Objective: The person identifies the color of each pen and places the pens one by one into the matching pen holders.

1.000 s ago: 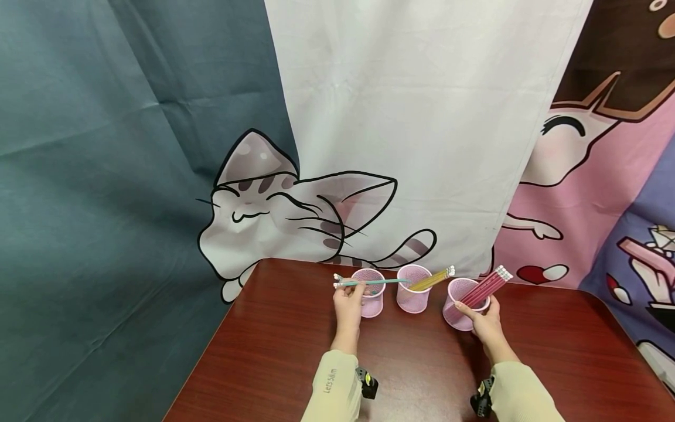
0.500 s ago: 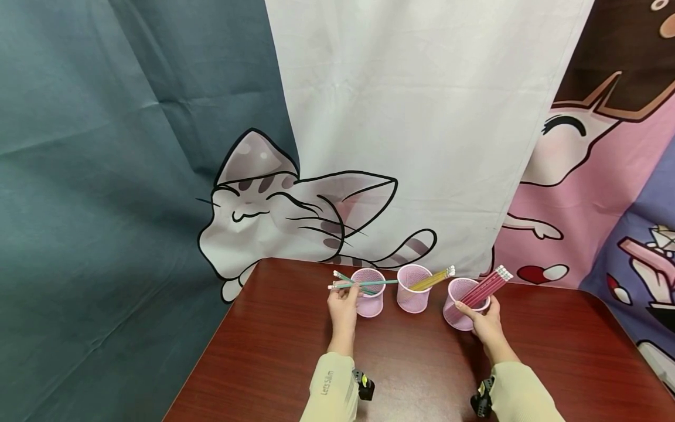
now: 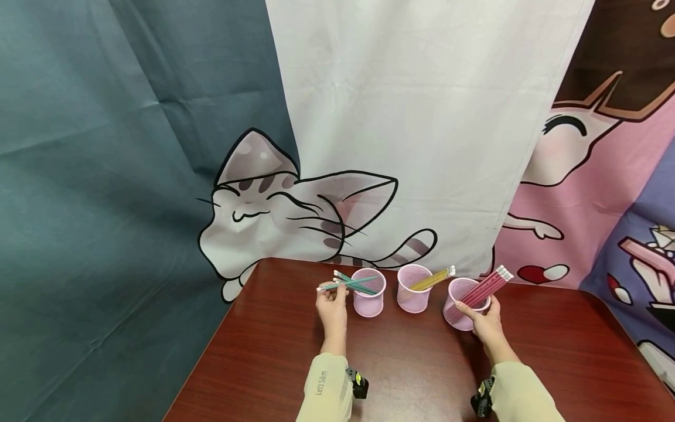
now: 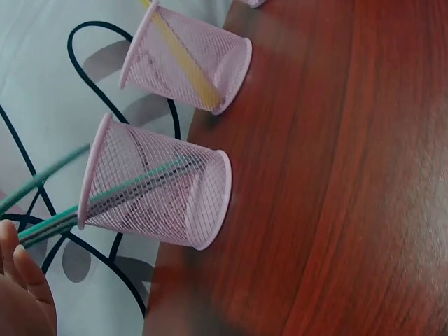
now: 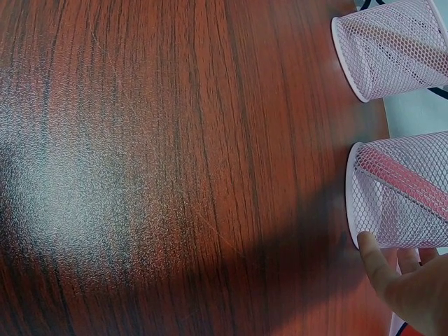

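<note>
My left hand pinches a teal pencil near its eraser end. The pencil slants over the rim of the left pink mesh pencil cup, its far end over the cup's mouth. Several other teal pencils lean inside that cup, erasers pointing left. My right hand grips the right pink mesh pencil cup at its side, with the thumb across its front. A bundle of red pencils leans out of this cup to the right.
Between the two cups stands a third pink mesh cup with yellow pencils leaning right. All three stand near the back edge of the brown wooden table. Printed curtains hang right behind.
My left hand has moved left with the teal pencil, drawing its far end back from the middle cup to over the left cup. The right hand has stayed still on its cup.
</note>
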`<action>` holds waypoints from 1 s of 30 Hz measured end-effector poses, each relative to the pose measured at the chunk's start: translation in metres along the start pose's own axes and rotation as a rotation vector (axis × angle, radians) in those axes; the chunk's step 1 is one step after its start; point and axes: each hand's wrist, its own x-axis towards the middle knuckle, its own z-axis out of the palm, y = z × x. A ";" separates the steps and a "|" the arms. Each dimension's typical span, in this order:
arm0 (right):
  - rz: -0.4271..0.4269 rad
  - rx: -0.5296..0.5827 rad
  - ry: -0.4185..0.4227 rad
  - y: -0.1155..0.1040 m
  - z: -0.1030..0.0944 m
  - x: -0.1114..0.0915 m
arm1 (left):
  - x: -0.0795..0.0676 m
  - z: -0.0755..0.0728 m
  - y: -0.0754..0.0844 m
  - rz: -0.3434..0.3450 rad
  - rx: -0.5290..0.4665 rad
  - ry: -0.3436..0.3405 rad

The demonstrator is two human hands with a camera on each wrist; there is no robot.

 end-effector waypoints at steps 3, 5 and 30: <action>-0.003 -0.005 -0.005 -0.001 -0.001 -0.001 | 0.000 -0.001 -0.002 0.034 0.058 -0.007; 0.013 0.001 0.005 0.004 -0.001 0.003 | -0.001 -0.001 -0.003 0.045 0.102 -0.009; -0.012 0.010 0.037 0.025 0.000 0.020 | 0.006 -0.005 -0.052 -0.039 0.334 0.046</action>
